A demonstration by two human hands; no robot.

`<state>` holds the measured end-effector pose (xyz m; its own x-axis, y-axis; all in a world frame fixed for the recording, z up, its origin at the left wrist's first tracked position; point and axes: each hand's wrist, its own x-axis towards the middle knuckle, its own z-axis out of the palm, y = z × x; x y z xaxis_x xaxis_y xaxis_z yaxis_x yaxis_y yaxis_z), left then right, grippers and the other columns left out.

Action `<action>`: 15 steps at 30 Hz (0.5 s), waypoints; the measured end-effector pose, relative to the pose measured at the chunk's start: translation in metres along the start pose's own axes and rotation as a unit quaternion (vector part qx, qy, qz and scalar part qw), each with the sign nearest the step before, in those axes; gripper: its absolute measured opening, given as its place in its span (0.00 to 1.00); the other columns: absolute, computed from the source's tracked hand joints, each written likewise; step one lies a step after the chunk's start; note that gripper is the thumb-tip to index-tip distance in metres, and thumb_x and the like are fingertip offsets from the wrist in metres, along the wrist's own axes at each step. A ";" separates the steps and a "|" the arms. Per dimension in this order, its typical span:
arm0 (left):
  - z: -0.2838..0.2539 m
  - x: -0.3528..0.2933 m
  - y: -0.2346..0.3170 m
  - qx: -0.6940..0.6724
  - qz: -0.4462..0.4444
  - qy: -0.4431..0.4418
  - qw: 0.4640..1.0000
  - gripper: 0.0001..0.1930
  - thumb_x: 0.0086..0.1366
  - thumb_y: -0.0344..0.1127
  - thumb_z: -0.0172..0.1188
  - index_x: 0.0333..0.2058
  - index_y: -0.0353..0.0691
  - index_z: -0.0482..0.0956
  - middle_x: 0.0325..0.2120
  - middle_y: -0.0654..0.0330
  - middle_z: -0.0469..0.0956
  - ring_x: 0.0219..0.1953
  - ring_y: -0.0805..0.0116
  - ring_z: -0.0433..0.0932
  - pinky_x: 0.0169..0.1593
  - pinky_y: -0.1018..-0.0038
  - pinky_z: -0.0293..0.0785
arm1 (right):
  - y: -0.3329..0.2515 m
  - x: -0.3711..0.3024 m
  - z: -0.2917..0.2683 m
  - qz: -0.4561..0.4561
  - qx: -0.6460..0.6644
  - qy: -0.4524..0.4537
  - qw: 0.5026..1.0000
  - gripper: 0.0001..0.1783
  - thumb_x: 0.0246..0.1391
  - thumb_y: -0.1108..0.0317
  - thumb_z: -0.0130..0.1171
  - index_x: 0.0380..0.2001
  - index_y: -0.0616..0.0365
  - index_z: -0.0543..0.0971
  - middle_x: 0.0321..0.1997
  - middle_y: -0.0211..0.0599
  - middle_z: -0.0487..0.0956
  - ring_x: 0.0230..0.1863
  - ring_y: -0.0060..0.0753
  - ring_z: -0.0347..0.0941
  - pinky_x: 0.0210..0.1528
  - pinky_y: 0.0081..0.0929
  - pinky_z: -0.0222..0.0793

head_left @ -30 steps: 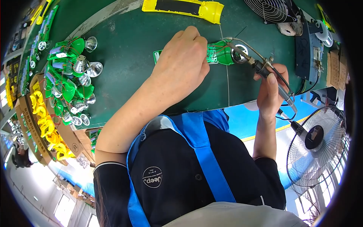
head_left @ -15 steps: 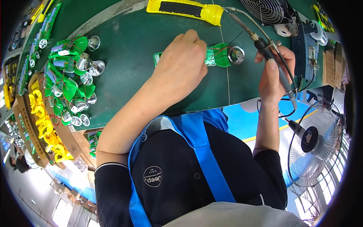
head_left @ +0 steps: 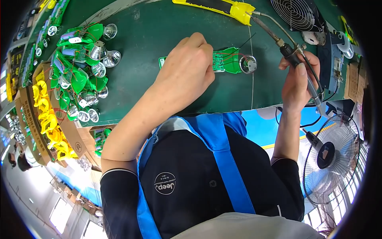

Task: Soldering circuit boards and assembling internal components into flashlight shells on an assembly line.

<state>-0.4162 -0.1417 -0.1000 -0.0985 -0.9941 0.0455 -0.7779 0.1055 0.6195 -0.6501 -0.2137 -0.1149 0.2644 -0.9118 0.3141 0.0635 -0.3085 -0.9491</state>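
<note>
A soldering iron [head_left: 293, 58] with a thin metal tube along it is gripped in my right hand [head_left: 296, 83], its tip pointing up and left toward the yellow housing [head_left: 240, 14]. My left hand [head_left: 189, 63] is closed over a green lamp shell with a circuit board [head_left: 218, 61]; its fingertips and whatever they pinch are hidden beneath the hand. From the board, red and black wires run to a round silver reflector [head_left: 248, 64] at the shell's right end. One dark wire sticks up to the right, apart from the iron.
Several green lamp assemblies with reflectors [head_left: 81, 71] are heaped on the left of the green table [head_left: 135, 95]. Beside them a cardboard box [head_left: 73, 135] holds yellow parts. A black-grilled fan [head_left: 292, 14] and a solder reel [head_left: 345, 46] stand far right; a floor fan [head_left: 327, 155] is near right.
The whole view has shifted, moving the table things slightly right. The reflector has turned and shows a plate in it. My left hand stays over the board; my right still holds the iron.
</note>
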 end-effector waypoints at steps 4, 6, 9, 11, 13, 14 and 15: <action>0.000 0.000 -0.001 -0.001 0.005 0.000 1.000 0.05 0.43 0.20 0.57 0.21 0.31 0.69 0.27 0.53 0.69 0.31 0.54 0.72 0.35 0.65 0.69 | -0.001 0.001 0.000 -0.004 -0.003 0.002 1.000 0.19 0.55 0.62 0.51 0.42 0.67 0.66 0.30 0.49 0.74 0.29 0.34 0.68 0.35 0.30 0.63; 0.000 0.001 0.000 0.004 0.004 -0.001 1.000 0.06 0.43 0.20 0.57 0.21 0.31 0.69 0.27 0.53 0.69 0.31 0.54 0.72 0.35 0.65 0.69 | 0.000 0.002 0.000 -0.002 -0.003 0.006 1.000 0.19 0.55 0.62 0.52 0.43 0.67 0.66 0.30 0.49 0.74 0.28 0.35 0.68 0.35 0.30 0.64; 0.000 0.001 0.001 0.011 0.006 -0.001 1.000 0.06 0.43 0.20 0.57 0.21 0.31 0.69 0.27 0.53 0.69 0.31 0.54 0.72 0.34 0.65 0.69 | 0.002 0.006 0.001 -0.005 -0.012 0.014 1.000 0.20 0.56 0.61 0.52 0.43 0.67 0.66 0.28 0.49 0.74 0.27 0.35 0.69 0.34 0.30 0.64; -0.001 0.001 0.001 0.013 0.010 0.000 1.000 0.06 0.43 0.20 0.57 0.21 0.31 0.69 0.27 0.53 0.69 0.31 0.54 0.72 0.34 0.65 0.69 | 0.003 0.010 0.002 -0.011 -0.020 0.020 1.000 0.20 0.56 0.61 0.52 0.43 0.67 0.65 0.28 0.49 0.74 0.26 0.36 0.69 0.33 0.30 0.65; -0.001 0.000 0.002 0.009 0.005 0.004 1.000 0.05 0.44 0.20 0.56 0.22 0.31 0.69 0.27 0.53 0.69 0.31 0.53 0.72 0.34 0.65 0.69 | 0.002 0.013 0.003 -0.019 -0.038 0.020 0.999 0.20 0.57 0.60 0.51 0.43 0.67 0.65 0.28 0.50 0.75 0.27 0.38 0.72 0.35 0.32 0.68; -0.001 -0.002 0.001 0.010 0.009 0.005 1.000 0.05 0.44 0.20 0.56 0.22 0.31 0.69 0.27 0.53 0.69 0.31 0.53 0.72 0.34 0.65 0.69 | 0.002 0.015 0.003 -0.022 -0.039 0.023 0.999 0.20 0.57 0.60 0.51 0.43 0.67 0.65 0.28 0.50 0.75 0.27 0.38 0.72 0.35 0.32 0.68; -0.004 -0.007 -0.001 -0.006 0.015 -0.011 1.000 0.05 0.44 0.20 0.56 0.22 0.31 0.69 0.27 0.53 0.69 0.30 0.54 0.72 0.34 0.66 0.70 | 0.003 0.017 0.003 -0.039 -0.055 0.011 0.998 0.20 0.57 0.60 0.51 0.43 0.66 0.64 0.30 0.50 0.76 0.28 0.38 0.74 0.36 0.32 0.69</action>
<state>-0.4123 -0.1353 -0.0981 -0.1347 -0.9898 0.0468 -0.7675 0.1341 0.6268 -0.6426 -0.2292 -0.1123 0.2421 -0.8890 0.3886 -0.0232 -0.4057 -0.9137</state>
